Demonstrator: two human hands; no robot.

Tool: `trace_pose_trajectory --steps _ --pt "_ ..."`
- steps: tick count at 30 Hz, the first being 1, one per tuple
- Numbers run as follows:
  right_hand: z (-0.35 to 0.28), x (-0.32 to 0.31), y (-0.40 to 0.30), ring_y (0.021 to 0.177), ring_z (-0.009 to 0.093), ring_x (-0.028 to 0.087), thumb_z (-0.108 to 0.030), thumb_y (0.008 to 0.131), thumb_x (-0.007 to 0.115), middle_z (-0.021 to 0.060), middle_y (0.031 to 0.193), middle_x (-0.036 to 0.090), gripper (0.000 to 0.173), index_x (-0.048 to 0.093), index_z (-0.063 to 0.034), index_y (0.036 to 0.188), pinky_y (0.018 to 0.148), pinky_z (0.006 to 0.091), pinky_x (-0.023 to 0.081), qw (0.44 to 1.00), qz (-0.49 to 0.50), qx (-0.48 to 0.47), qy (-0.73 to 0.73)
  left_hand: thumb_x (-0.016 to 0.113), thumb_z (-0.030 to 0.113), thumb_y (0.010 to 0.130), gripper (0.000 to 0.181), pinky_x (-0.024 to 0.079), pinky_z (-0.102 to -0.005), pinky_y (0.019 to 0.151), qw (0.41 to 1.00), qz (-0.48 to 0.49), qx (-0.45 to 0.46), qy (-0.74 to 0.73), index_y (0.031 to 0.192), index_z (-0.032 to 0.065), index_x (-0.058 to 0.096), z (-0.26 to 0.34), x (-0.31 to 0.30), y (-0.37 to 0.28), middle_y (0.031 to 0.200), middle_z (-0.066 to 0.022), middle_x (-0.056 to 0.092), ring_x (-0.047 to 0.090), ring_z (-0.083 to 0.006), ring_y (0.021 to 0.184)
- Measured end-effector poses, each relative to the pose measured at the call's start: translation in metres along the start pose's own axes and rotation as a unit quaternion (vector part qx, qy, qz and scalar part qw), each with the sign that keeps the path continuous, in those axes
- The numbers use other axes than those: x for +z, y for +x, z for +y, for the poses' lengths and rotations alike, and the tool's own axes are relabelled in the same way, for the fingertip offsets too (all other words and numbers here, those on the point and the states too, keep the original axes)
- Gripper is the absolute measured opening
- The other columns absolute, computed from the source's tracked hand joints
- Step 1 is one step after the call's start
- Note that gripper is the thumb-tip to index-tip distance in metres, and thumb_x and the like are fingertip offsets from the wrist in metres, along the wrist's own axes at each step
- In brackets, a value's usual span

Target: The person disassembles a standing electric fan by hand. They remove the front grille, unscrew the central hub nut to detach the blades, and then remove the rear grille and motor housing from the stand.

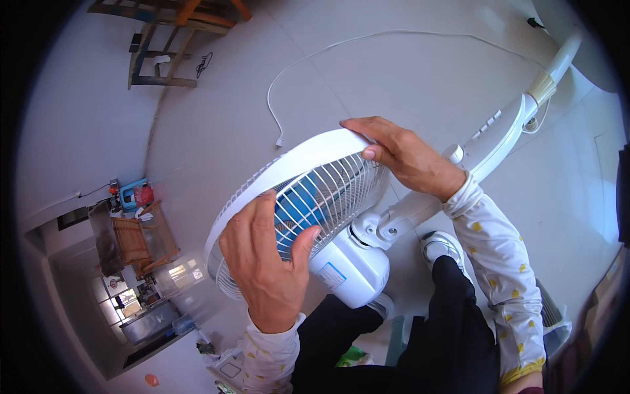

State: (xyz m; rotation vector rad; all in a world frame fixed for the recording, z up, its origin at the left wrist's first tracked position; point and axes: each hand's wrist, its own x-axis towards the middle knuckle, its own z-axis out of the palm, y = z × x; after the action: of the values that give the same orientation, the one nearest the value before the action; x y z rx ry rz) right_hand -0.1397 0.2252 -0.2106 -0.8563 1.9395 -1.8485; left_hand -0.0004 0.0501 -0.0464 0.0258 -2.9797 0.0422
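A white pedestal fan lies across the view, its wire guard (339,192) tilted and its blue blades (300,197) showing through the bars. My left hand (266,256) grips the guard's near left side, fingers over the white rim band (295,160) and thumb on the back wires. My right hand (403,152) holds the rim at its far end, thumb on the inner edge. The motor housing (352,276), bearing a label, faces me and joins the neck by a hinge (381,226). Behind my right hand runs the control column (492,138) with a round knob (454,153). The guard's front face is mostly hidden.
The fan's white cord (315,53) loops over the tiled floor to a plug (279,142). Wooden chair frames (162,81) lie at the upper left. A wooden chair (133,241) and a blue stool (129,194) are at the left. My shoe (440,246) is below the column.
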Motion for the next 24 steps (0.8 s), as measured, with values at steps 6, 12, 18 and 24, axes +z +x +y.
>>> trace_pose_trajectory --steps 6,12,18,24 --pt "0.004 0.011 0.007 0.113 0.036 0.068 -0.022 0.103 0.054 0.0182 0.126 0.068 0.038 0.063 -0.0034 0.135 0.100 0.0397 0.054 0.994 0.075 -0.043 -0.060 0.081 0.030 0.083 0.060 0.045 -0.0439 0.098 1.000 -0.010 0.018 -0.011 0.132 0.0018 0.061 -0.003 -0.002 0.004 0.121 -0.0158 0.063 0.060 -0.0306 0.113" --pt "0.004 0.013 0.008 0.106 0.035 0.071 -0.018 0.100 0.057 0.0167 0.120 0.072 0.035 0.067 -0.0049 0.131 0.097 0.0381 0.056 0.994 0.078 -0.031 -0.075 0.083 0.034 0.078 0.064 0.044 -0.0460 0.093 1.000 -0.007 -0.005 -0.022 0.128 0.0011 0.061 0.002 -0.002 -0.001 0.113 -0.0127 0.063 0.061 -0.0302 0.106" --pt "0.011 0.007 0.012 0.102 0.034 0.073 -0.018 0.100 0.058 0.0139 0.116 0.074 0.034 0.069 -0.0067 0.129 0.095 0.0369 0.057 0.992 0.065 -0.024 -0.101 0.086 0.035 0.076 0.065 0.045 -0.0449 0.093 1.000 0.000 -0.004 -0.012 0.127 0.0025 0.062 0.006 0.000 -0.007 0.112 -0.0117 0.064 0.061 -0.0288 0.104" --pt "0.007 0.003 0.003 0.103 0.034 0.072 -0.020 0.099 0.059 0.0136 0.118 0.074 0.036 0.068 -0.0065 0.130 0.095 0.0370 0.058 0.991 0.071 0.009 -0.116 0.087 0.033 0.074 0.064 0.046 -0.0430 0.091 1.000 -0.002 0.001 -0.009 0.125 0.0029 0.064 0.010 -0.001 -0.004 0.108 -0.0100 0.064 0.061 -0.0260 0.098"
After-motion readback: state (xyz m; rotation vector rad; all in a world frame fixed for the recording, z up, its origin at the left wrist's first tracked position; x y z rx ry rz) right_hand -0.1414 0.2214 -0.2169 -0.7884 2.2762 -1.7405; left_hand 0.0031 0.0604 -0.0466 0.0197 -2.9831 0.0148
